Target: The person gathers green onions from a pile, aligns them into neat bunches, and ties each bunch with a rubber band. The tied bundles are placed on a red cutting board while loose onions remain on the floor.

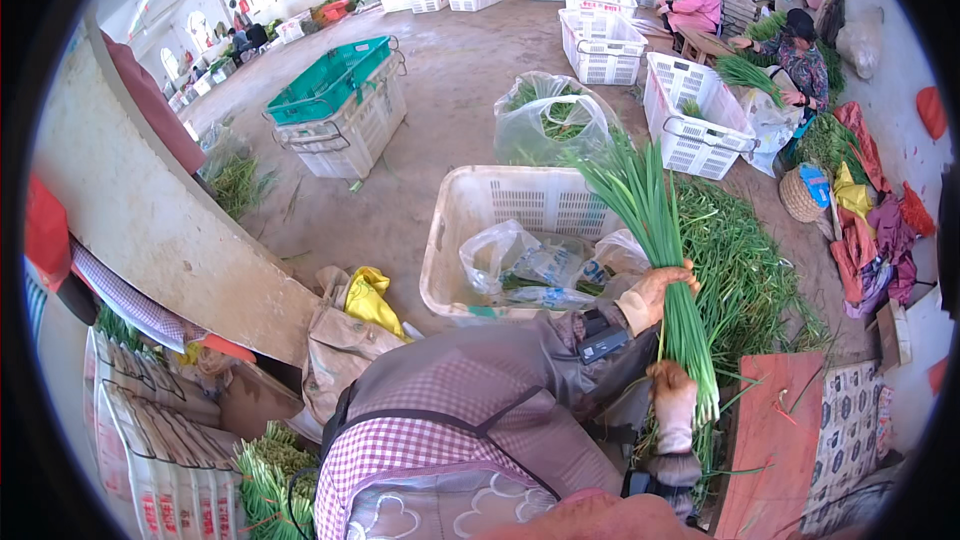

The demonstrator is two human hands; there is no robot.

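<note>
My left hand [651, 295], in a pale, soiled glove with bare fingertips, grips a bunch of long green chives [679, 322] around its middle. The leaf tips fan upward to the left, and the pale root ends point down. Beside the lower stems is my right hand [672, 388], gloved alike, with its fingers bent. Thin yellowish leaves run close to those fingers; whether they are pinched is unclear. Behind the bunch lies a large heap of loose chives [739, 262].
A white plastic crate [439, 255] holding plastic bags [547, 262] stands ahead. Beyond it sits a clear bag of greens [551, 124]. A reddish board [772, 435] lies at right. Bundled chives [274, 480] are at lower left. A co-worker [806, 67] handles chives at upper right.
</note>
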